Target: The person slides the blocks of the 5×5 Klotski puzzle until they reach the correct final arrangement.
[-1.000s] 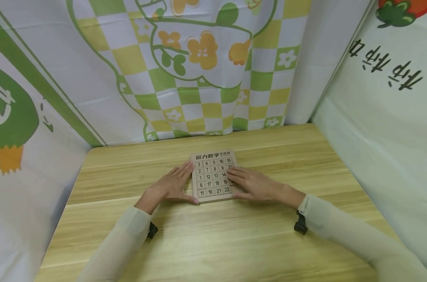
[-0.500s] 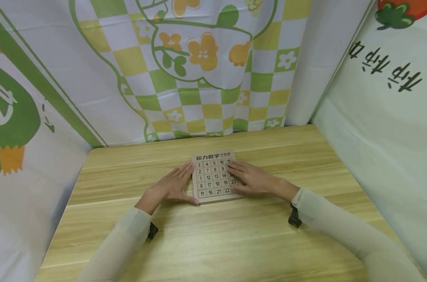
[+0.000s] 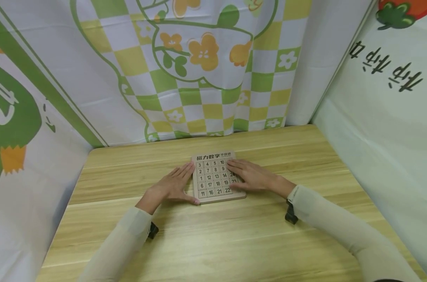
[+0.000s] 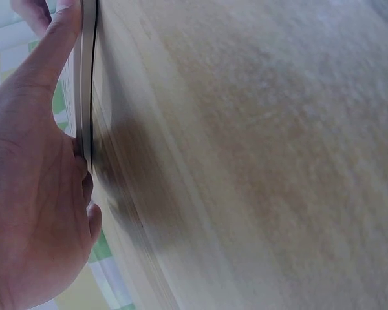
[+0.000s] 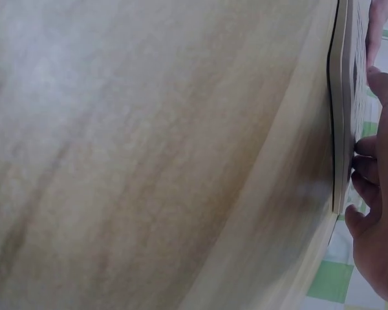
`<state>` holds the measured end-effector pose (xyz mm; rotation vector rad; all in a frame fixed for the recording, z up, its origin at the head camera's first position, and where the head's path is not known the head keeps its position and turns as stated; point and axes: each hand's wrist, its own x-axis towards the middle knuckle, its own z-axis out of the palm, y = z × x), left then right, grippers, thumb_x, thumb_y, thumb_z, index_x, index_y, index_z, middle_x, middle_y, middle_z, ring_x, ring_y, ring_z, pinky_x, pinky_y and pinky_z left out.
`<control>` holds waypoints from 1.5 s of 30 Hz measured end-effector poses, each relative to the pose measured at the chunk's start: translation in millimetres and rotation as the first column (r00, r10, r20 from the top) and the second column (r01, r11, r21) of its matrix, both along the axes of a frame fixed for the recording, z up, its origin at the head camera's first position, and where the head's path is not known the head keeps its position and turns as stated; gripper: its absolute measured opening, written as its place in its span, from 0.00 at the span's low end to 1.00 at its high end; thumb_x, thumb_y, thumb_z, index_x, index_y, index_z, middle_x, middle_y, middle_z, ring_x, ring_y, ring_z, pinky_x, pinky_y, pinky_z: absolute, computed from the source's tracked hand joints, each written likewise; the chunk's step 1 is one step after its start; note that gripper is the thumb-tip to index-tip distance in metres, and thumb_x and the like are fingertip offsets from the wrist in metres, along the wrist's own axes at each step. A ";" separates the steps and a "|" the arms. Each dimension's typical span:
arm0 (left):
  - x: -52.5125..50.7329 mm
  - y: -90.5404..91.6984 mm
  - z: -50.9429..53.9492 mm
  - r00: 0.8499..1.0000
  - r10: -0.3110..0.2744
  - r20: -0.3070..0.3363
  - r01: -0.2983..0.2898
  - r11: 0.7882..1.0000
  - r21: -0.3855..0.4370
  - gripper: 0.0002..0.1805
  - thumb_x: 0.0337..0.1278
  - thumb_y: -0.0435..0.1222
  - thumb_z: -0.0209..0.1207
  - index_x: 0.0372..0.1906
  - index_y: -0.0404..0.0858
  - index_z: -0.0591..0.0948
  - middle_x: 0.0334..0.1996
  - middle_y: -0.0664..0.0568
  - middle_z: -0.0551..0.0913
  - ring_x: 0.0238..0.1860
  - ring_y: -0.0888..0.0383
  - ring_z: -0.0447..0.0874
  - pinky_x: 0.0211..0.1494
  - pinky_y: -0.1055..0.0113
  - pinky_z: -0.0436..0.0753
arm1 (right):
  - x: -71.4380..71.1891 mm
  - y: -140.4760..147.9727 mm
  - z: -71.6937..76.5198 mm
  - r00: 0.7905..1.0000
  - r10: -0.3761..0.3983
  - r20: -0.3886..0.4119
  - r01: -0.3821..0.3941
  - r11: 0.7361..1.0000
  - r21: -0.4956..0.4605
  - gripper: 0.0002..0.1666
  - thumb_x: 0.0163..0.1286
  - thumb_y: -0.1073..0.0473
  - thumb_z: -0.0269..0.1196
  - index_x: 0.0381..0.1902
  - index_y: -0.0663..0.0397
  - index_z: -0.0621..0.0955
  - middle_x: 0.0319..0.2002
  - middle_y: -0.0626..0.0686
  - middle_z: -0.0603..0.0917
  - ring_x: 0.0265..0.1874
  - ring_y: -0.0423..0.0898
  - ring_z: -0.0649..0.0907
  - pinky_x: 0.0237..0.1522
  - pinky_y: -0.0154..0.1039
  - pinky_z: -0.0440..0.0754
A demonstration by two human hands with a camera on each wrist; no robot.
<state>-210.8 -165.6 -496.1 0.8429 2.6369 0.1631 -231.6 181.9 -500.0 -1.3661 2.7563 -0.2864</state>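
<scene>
A square wooden sliding number puzzle [image 3: 217, 176] lies flat on the table, with rows of numbered tiles and dark lettering along its far edge. My left hand [image 3: 172, 186] rests along its left edge, fingers extended and thumb spread to the near-left corner. In the left wrist view, the left hand [image 4: 35, 168] touches the puzzle's side [image 4: 86, 84]. Over the puzzle's right column lies my right hand [image 3: 254, 177], its fingertips touching tiles near the top right and its thumb by the 23 tile. Those fingers hide some right-column tiles. The right wrist view shows the right hand [image 5: 381, 181] beside the puzzle's edge [image 5: 339, 123].
The wood-grain table [image 3: 206, 243] extends around the puzzle. A patterned cloth [image 3: 199, 102] hangs behind its far edge, with white printed sheets at the left [image 3: 51, 164] and right [image 3: 382, 129]. Black wrist straps show below both sleeves.
My right hand has moved slightly away from me and left over the puzzle's right column. Its fingers now cover the 15 tile, and the 24 is partly visible. The left hand stays put.
</scene>
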 end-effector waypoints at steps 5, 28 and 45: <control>-0.4 -0.3 0.0 1.000 -0.002 -0.002 0.002 1.000 -0.006 0.77 0.50 0.78 0.62 0.86 0.34 0.38 0.87 0.42 0.35 0.87 0.44 0.37 0.89 0.49 0.43 | 0.1 0.0 -0.4 0.999 -0.013 0.031 0.013 1.000 0.003 0.49 0.79 0.34 0.58 0.80 0.64 0.65 0.81 0.64 0.62 0.81 0.62 0.63 0.84 0.55 0.55; -7.5 -3.4 -13.6 1.000 -0.003 -0.007 0.003 1.000 0.007 0.79 0.47 0.81 0.59 0.86 0.36 0.34 0.87 0.45 0.31 0.87 0.47 0.33 0.89 0.51 0.39 | 26.3 7.4 -6.5 1.000 0.010 0.006 -0.010 1.000 -0.020 0.49 0.79 0.33 0.57 0.81 0.64 0.64 0.82 0.63 0.62 0.81 0.62 0.63 0.83 0.59 0.59; -0.2 -0.5 -0.4 1.000 -0.006 -0.006 0.006 1.000 0.006 0.77 0.50 0.77 0.63 0.86 0.33 0.39 0.87 0.41 0.36 0.87 0.45 0.37 0.89 0.49 0.43 | 23.3 1.1 -0.2 1.000 0.005 -0.005 -0.006 0.999 -0.044 0.45 0.80 0.37 0.59 0.78 0.66 0.69 0.79 0.65 0.67 0.80 0.61 0.66 0.83 0.58 0.57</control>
